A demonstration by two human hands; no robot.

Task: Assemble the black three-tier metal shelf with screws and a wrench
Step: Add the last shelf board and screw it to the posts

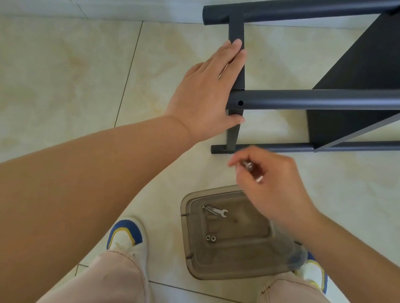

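The left hand (208,87) lay flat against the shelf panel (237,80); the right hand (270,184) pinched a screw (250,168). Next, probably, it needed seating in the post's hole (240,103).

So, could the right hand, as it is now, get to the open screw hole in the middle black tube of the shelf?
Probably yes. The right hand, pinching a small silver screw, is just below the frame, and the open screw hole faces the camera uncovered. The left hand rests beside it on the flat black crossbar, not over it.
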